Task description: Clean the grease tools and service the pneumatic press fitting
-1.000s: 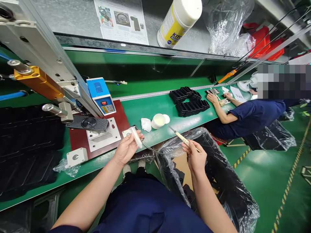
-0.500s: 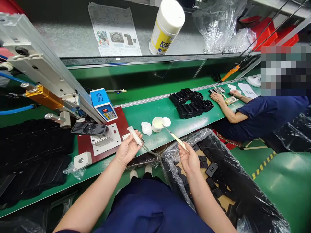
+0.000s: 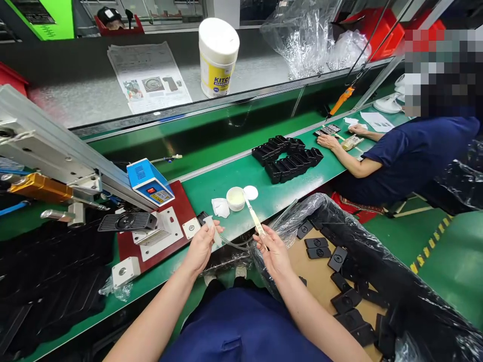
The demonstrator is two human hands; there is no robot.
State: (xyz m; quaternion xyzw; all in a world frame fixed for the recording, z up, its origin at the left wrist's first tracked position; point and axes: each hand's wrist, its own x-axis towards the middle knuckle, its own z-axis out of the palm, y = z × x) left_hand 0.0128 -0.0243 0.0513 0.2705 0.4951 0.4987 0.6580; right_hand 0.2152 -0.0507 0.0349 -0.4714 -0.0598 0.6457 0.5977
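Note:
My left hand (image 3: 200, 247) is closed around a white syringe-like dispenser (image 3: 216, 235) with a thin clear hose (image 3: 236, 246) running off its lower end. My right hand (image 3: 272, 250) pinches the handle of a slim pale brush (image 3: 253, 216). The brush tip reaches up to a small white pot (image 3: 236, 198) on the green bench (image 3: 279, 193). Its round lid (image 3: 250, 192) lies beside it, and a crumpled white wipe (image 3: 219, 206) lies on its left.
A red fixture plate (image 3: 183, 201) with a black speaker grille (image 3: 126, 221) and a blue control box (image 3: 150, 182) sits left of my hands. Black trays (image 3: 289, 157) lie further along, where another person's hands (image 3: 328, 141) work. A plastic-lined carton (image 3: 324, 271) of black parts stands at my right.
The camera has tilted and swung right. My right hand swung the brush from slanting left to pointing up at the pot. Both hands have drawn closer together.

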